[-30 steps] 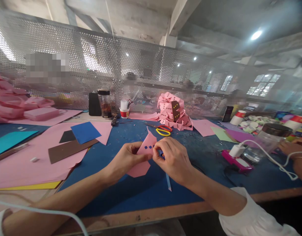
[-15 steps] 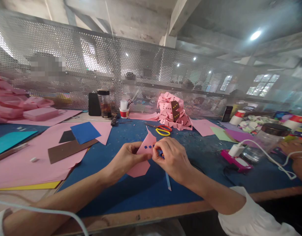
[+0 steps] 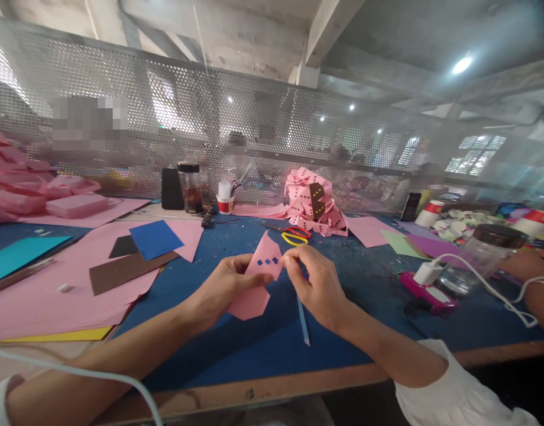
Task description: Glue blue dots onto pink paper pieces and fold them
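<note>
My left hand (image 3: 223, 287) is closed on a folded pink paper piece (image 3: 265, 254), thumb on the front. Three small dark blue diamonds sit in a row across the paper. At its right edge, the thumb and forefinger of my right hand (image 3: 314, 278) are pinched together; whatever is between them is too small to make out. Below that hand a thin light blue strip (image 3: 303, 322) slants across the blue work mat (image 3: 236, 355). Beyond the paper lie scissors (image 3: 295, 236) with red and yellow handles. Behind them stands a pile of pink folded pieces (image 3: 307, 201) with dark dots.
Pink sheets (image 3: 45, 284), with blue, brown and black card on top, cover the left side. A jar (image 3: 191, 188) and a paper cup (image 3: 224, 203) stand by the perforated screen. At right are a magenta power strip (image 3: 427, 293), a clear jar (image 3: 476, 260) and another person's arm (image 3: 531, 272).
My right hand has shifted slightly right and its fingers have unbent a little, uncovering the third blue diamond. The paper in my left hand has tilted slightly.
</note>
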The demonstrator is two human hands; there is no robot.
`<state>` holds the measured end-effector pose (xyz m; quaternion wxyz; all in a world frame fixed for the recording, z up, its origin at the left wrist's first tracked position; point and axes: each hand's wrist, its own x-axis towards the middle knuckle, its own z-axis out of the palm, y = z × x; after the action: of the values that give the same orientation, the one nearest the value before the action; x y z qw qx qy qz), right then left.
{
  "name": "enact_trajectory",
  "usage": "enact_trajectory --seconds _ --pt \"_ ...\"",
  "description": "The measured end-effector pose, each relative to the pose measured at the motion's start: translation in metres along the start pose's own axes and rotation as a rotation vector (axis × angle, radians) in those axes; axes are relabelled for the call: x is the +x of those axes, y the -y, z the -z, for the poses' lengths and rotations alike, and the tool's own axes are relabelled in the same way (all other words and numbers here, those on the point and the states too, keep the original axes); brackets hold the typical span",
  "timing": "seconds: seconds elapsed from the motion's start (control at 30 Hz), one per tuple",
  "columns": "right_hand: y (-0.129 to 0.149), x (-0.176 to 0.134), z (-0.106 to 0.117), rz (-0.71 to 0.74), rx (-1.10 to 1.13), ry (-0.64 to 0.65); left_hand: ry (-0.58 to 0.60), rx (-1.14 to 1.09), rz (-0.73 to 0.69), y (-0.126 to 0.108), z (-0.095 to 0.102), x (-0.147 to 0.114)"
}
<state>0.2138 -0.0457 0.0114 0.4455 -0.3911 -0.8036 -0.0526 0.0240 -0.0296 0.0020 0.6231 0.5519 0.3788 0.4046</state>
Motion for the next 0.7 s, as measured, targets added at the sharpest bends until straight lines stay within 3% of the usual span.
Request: enact_trajectory --seconds 0.1,0.37,0.7 --pt "-0.0009 0.0018 0.0012 -0.02 0.03 -0.03 0.01 -0.019 0.008 -0.0009 0.0005 0.0" --pt "-0.0002 0.0004 0.0012 0.136 -0.181 -0.022 0.01 0.008 -0.01 -0.0016 -0.0005 -0.0016" --pt "0.0001 -0.0001 0.0035 0.228 -0.312 0.002 0.024 0.057 -0.025 0.0 0.0013 -0.0002"
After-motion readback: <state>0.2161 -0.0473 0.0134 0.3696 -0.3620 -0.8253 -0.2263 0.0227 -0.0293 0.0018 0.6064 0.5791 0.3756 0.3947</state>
